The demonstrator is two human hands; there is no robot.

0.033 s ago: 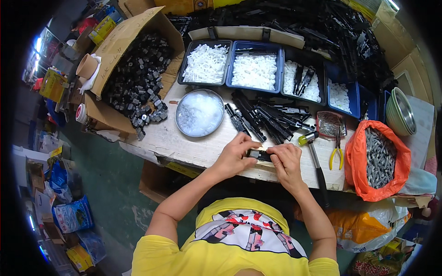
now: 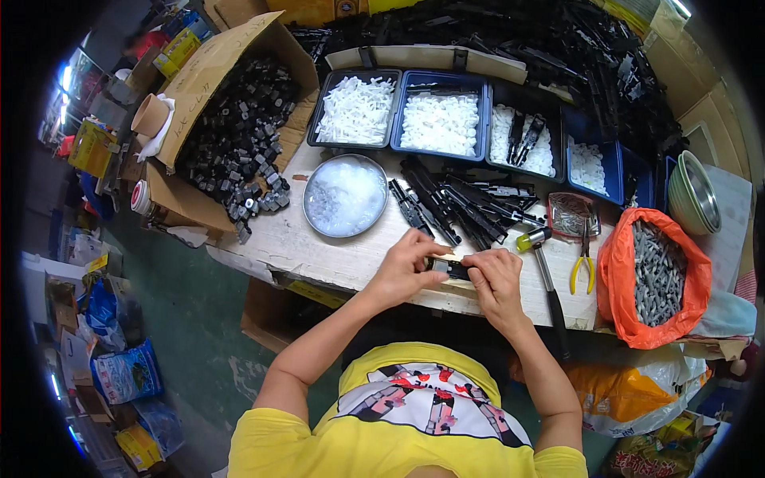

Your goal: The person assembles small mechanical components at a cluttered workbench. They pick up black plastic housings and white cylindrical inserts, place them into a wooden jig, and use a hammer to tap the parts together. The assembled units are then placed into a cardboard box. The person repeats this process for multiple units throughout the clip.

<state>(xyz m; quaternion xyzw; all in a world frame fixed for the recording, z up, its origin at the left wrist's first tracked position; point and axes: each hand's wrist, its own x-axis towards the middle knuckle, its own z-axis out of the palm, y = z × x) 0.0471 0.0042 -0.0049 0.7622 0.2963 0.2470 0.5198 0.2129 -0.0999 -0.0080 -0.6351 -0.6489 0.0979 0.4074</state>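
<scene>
A pale, worn surface (image 2: 335,255) stands in a crowded workshop, with a green floor and heaps of packets off to my left. At its near edge my left hand (image 2: 405,271) and right hand (image 2: 496,279) meet on a small black part (image 2: 450,268); the fingers of both are closed on its ends, left thumb and forefinger pinching one end, right fingertips pressed on the other, and the part sits just above the surface between them. Just beyond my hands lies a pile of long black parts (image 2: 462,203), fanned out toward me. To its left stands a round metal bowl (image 2: 345,196) of clear bits. By my right hand a hammer (image 2: 546,271) lies with its yellow-tipped head near my fingers and its handle running toward me, and beside it are yellow-handled pliers (image 2: 584,259) and a small tray of springs (image 2: 570,213). Further right, an orange bag (image 2: 617,279) holds grey pieces. Along the back run blue trays (image 2: 440,78) of white parts. At far left an open cardboard box (image 2: 215,72) is full of black blocks, some spilling onto the surface.
</scene>
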